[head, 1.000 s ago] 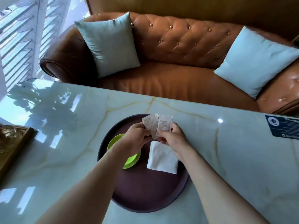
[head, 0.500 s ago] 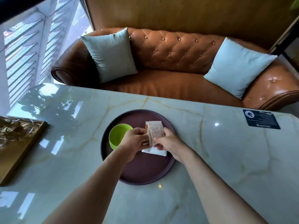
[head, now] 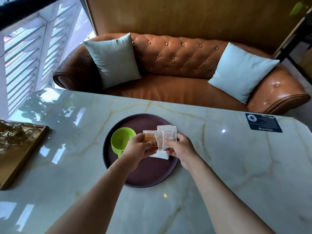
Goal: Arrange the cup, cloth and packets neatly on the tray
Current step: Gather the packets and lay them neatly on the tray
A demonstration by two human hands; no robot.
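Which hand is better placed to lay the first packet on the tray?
Probably the right hand: it pinches two white packets above the cloth, near bare tray. The left hand holds an orange packet beside the cup.

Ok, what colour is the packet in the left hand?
Orange-brown with a white top edge, pinched by the left hand; only the head view shows it.

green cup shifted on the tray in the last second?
Cannot tell. The camera moved; the green cup sits at the tray's left side beside the white cloth, as before.
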